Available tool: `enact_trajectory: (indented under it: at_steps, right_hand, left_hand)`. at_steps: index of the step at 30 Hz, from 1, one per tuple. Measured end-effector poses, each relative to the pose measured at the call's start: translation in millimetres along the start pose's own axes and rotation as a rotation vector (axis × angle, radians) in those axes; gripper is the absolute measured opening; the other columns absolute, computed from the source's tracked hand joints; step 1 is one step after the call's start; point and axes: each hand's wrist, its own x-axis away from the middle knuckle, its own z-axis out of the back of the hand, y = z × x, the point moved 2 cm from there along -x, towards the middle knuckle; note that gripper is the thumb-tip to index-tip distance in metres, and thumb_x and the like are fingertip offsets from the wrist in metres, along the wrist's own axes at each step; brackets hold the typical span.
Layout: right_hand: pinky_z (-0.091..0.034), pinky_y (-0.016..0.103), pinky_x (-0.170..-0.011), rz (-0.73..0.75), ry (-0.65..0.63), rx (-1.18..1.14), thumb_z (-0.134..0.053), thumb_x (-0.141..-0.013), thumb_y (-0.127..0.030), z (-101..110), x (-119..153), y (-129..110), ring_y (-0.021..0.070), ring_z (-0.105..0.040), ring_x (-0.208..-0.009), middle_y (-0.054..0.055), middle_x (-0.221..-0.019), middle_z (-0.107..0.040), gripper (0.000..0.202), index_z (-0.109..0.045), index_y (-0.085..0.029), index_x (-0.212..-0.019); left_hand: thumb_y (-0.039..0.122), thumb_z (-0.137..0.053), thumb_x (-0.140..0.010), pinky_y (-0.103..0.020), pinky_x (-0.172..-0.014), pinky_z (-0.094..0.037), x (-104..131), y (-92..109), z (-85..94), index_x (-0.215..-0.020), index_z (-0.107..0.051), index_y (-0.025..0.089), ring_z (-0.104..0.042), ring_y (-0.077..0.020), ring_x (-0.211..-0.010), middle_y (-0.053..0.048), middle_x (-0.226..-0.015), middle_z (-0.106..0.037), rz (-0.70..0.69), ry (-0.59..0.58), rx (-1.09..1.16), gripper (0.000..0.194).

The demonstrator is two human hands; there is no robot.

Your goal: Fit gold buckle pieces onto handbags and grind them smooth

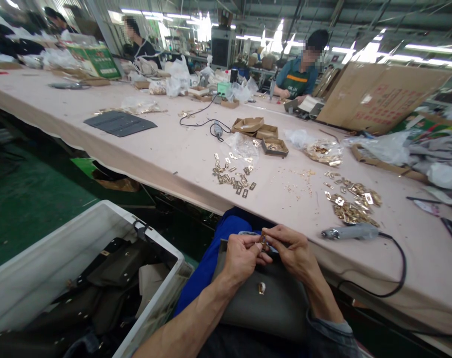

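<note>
My left hand [244, 254] and my right hand [290, 248] meet above my lap, pinching a small brass-coloured metal plate [263, 239] between their fingertips. Fingers cover much of the plate. Beneath them a dark grey-green bag piece [263, 308] lies across my lap, with a small gold turn-lock fitting [262, 288] on its face. On the table in front are loose rectangular metal plates [235, 179] and, further right, a heap of gold fittings [354, 204]. A grey electric screwdriver [350, 232] with a black cord rests near the table edge, right of my right hand.
A white bin [156, 238] holding dark bags stands at lower left. Small cardboard boxes [275, 147], plastic bags and a dark flat panel [120, 123] lie on the table [181, 149]. A large cardboard sheet [382, 97] leans at right. A co-worker [298, 74] sits opposite.
</note>
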Motion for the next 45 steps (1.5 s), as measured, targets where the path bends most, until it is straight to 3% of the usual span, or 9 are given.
enact_trajectory:
  at_steps: [18, 26, 31, 35, 38, 45]
  right_hand:
    - [-0.058, 0.035, -0.085, 0.159, 0.027, 0.090, -0.068, -0.095, -0.030, -2, 8, -3, 0.0221, -0.069, -0.093, 0.008, -0.103, -0.072, 0.025, -0.077, -0.026, -0.117]
    - [-0.057, 0.034, -0.081, 0.119, -0.012, 0.041, -0.071, -0.092, -0.030, 1, 6, -4, 0.0214, -0.069, -0.088, 0.007, -0.098, -0.072, 0.021, -0.079, -0.025, -0.111]
    - [-0.056, 0.033, -0.079, 0.051, -0.194, -0.035, -0.066, -0.095, -0.035, 13, -5, -18, 0.0205, -0.068, -0.086, 0.007, -0.093, -0.072, 0.029, -0.076, -0.022, -0.118]
    - [-0.054, 0.031, -0.077, 0.024, -0.408, -0.060, -0.068, -0.094, -0.039, 23, -18, -30, 0.0200, -0.067, -0.083, 0.006, -0.088, -0.073, 0.025, -0.079, -0.020, -0.106]
    - [-0.053, 0.030, -0.077, 0.061, -0.459, -0.063, -0.069, -0.092, -0.043, 25, -25, -31, 0.0198, -0.067, -0.082, 0.006, -0.087, -0.073, 0.026, -0.079, -0.019, -0.098]
    - [-0.052, 0.030, -0.074, 0.149, -0.245, -0.025, -0.068, -0.094, -0.042, 13, -18, -18, 0.0190, -0.067, -0.077, 0.007, -0.086, -0.072, 0.028, -0.079, -0.020, -0.107]
  left_hand:
    - [0.031, -0.083, -0.073, -0.023, -0.057, -0.061, 1, 0, -3.3, -0.101, -0.081, 0.003, -0.071, -0.0176, -0.056, -0.013, -0.072, -0.074, -0.006, 0.031, 0.086, 0.039]
    - [0.037, -0.083, -0.075, -0.022, -0.053, -0.057, 4, 1, -1.6, -0.100, -0.081, 0.005, -0.069, -0.0167, -0.055, -0.013, -0.071, -0.073, -0.017, 0.051, 0.009, 0.041]
    - [0.034, -0.081, -0.075, -0.020, -0.048, -0.053, -1, 1, 2.9, -0.092, -0.082, 0.006, -0.063, -0.0128, -0.047, -0.010, -0.069, -0.072, -0.043, -0.043, -0.015, 0.032]
    - [0.031, -0.083, -0.073, -0.021, -0.045, -0.051, -4, 1, 6.7, -0.088, -0.082, 0.005, -0.058, -0.0115, -0.042, -0.010, -0.065, -0.071, -0.030, -0.101, 0.007, 0.029]
    - [0.031, -0.085, -0.071, -0.022, -0.046, -0.052, -4, 4, 7.2, -0.088, -0.081, 0.005, -0.057, -0.0104, -0.043, -0.011, -0.068, -0.072, -0.004, -0.111, 0.034, 0.031]
    - [0.038, -0.089, -0.067, -0.023, -0.044, -0.054, -5, 9, 7.2, -0.081, -0.080, 0.004, -0.055, -0.0097, -0.042, -0.010, -0.066, -0.070, 0.007, -0.065, 0.052, 0.038]
